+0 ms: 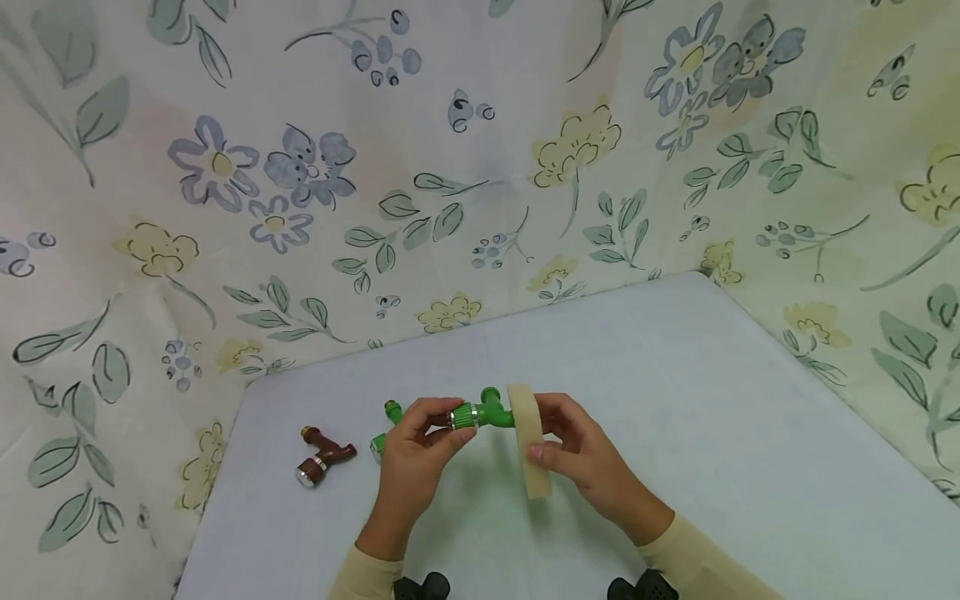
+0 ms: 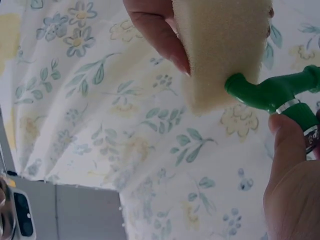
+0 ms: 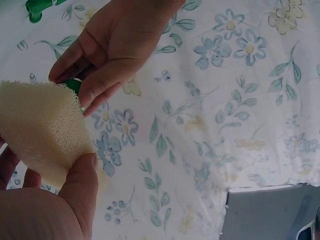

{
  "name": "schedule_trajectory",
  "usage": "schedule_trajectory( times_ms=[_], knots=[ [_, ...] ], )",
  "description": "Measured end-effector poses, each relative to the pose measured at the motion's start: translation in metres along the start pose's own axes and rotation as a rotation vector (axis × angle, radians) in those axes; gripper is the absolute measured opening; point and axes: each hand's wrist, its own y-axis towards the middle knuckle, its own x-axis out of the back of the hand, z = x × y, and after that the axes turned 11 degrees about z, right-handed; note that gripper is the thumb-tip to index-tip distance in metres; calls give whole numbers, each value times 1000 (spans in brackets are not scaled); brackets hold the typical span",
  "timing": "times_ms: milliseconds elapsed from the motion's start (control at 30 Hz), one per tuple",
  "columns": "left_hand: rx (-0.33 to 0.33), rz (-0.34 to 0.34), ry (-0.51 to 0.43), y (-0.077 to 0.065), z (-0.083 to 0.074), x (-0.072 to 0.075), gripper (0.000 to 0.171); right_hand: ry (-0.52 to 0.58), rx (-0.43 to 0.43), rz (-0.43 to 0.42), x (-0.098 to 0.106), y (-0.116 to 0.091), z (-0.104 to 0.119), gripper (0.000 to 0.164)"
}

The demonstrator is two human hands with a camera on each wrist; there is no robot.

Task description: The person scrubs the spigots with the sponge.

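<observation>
A green tap [image 1: 491, 410] is pinched at its ribbed, silver-ringed end by my left hand [image 1: 416, 454], thumb and fingers around it. Opposite, my right hand [image 1: 592, 462] grips a cream sponge block [image 1: 531, 442], thumb on the near face and fingers behind. The spout of the tap meets the sponge's face, as the left wrist view shows with the green tap [image 2: 270, 92] against the sponge [image 2: 220, 50]. In the right wrist view the sponge [image 3: 45, 125] hides most of the tap. Both are held above the white table.
On the white table [image 1: 712, 400], a brown tap [image 1: 326, 457] lies to the left. A second green tap [image 1: 393, 412] lies behind my left hand, partly hidden by it. Floral cloth [image 1: 450, 208] hangs along the back and sides.
</observation>
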Motion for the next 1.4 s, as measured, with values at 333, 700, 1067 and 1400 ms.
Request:
schedule_trajectory(
  times_ms=[333, 700, 1067, 1400],
  knots=[
    [-16, 19, -43, -2, 0, 1, 36, 7, -20, -2, 2, 1, -4, 49],
    [-23, 64, -132, -5, 13, 4, 37, -11, -82, -3, 2, 1, -7, 48],
    [-85, 108, -135, -4, 28, 2, 39, -281, -215, -164, 8, 0, -19, 52],
    [-77, 118, -139, -4, 25, 1, 38, -302, -288, -231, 7, -1, -23, 52]
  ],
)
